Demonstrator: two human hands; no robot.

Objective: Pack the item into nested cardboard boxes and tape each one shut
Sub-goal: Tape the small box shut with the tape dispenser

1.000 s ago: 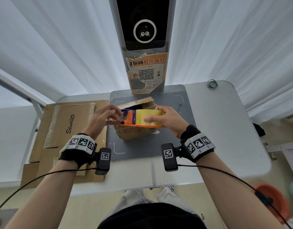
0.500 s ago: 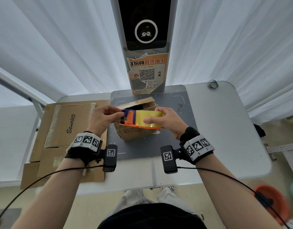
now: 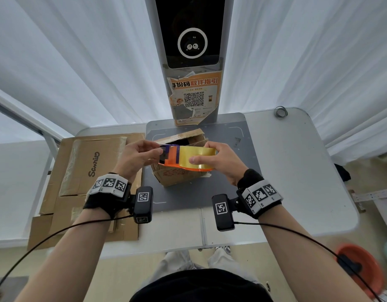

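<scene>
The tape dispenser [image 3: 186, 158] is gripped around its yellow roll by the right hand [image 3: 221, 162], its tape end pinched by the left hand [image 3: 136, 158]. Below, 1 small cardboard box [image 3: 179, 173] (flaps open, contents unclear) remains untaped; larger flattened boxes [image 3: 88, 171] await.

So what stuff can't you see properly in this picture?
- Inside the small cardboard box, head view: the tape dispenser and both hands cover its open top, so any item inside is hidden.
- The tape's loose end: the left hand fingers pinch over it.
- The right hand palm side: hidden behind the roll.
- The flattened cardboard stack: how many sheets cannot be counted.
- The small ring at the table's far corner: too small to identify.
</scene>
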